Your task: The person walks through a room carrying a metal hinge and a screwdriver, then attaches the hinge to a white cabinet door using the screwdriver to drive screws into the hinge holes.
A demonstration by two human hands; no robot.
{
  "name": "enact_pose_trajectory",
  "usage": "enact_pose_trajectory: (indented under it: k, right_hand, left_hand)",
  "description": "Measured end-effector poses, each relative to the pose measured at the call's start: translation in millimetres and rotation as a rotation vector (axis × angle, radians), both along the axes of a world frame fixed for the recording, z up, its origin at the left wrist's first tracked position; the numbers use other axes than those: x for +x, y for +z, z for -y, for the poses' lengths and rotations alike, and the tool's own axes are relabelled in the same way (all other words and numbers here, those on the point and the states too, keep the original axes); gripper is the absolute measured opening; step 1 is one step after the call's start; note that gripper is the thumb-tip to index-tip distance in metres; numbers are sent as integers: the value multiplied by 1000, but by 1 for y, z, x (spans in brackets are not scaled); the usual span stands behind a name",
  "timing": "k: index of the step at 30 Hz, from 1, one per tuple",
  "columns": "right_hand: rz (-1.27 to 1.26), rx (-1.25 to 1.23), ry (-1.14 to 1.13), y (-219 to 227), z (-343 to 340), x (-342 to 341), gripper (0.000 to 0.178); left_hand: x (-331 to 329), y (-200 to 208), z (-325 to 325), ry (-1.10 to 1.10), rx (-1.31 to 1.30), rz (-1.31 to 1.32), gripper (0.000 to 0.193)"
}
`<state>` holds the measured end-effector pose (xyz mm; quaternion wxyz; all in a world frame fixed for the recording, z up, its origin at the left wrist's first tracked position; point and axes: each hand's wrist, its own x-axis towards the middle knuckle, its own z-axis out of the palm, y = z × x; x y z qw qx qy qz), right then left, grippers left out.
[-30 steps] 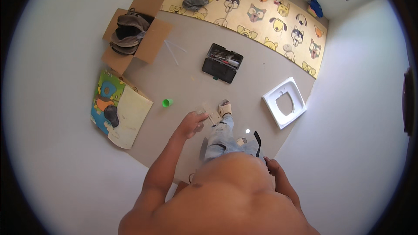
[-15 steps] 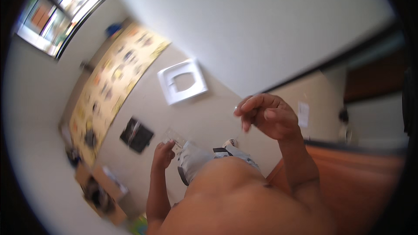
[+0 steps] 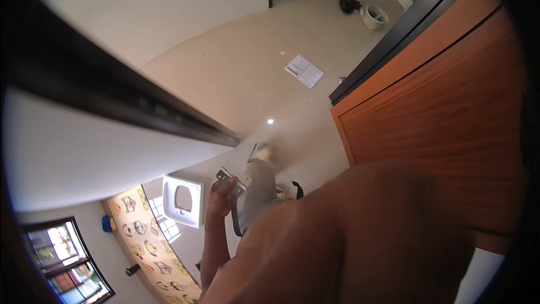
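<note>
In the head view, the wooden door (image 3: 433, 112) takes up the right side. Well apart from the door, to its left and lower, the left hand (image 3: 220, 198) grasps a small metal plate (image 3: 240, 187). The thumb lies over the plate's face and presses it against the fingers, probably because so thin and flat a piece is easiest to pinch. It is held out beside the leg, seemingly to keep it clear of the knee. The right hand is out of sight, so I cannot tell its grip; the right arm (image 3: 388, 208) covers the lower part of the door.

Along the door's upper left edge runs a dark door frame (image 3: 406, 39). Left of the door, a sheet of paper (image 3: 304, 71) lies on the floor, and beyond the frame stands a white bucket (image 3: 374, 18) near a dark object too small to identify. Across from the door, the wall's dark edge (image 3: 135, 90) juts toward the legs; it and the door narrow the way between them. Farthest left of the door are a white panel (image 3: 197, 207) with an opening, a patterned mat (image 3: 138, 225) and a window (image 3: 62, 259). The front shoe (image 3: 265, 153) is blurred.
</note>
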<state>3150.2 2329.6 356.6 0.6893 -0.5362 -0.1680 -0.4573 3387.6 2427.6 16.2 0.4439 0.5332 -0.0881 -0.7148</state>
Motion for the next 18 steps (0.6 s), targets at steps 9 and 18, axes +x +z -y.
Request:
enact_pose_trajectory:
  k: [9, 18]
  right_hand:
    - [-60, 30, -455, -29, 228, -35, 22]
    - [-74, 22, -785, -4, 411, -90, 13]
  left_hand:
    - [-50, -10, 265, -100, 2, -59, 30]
    - [-79, 17, 522, -633, -224, 482, 22]
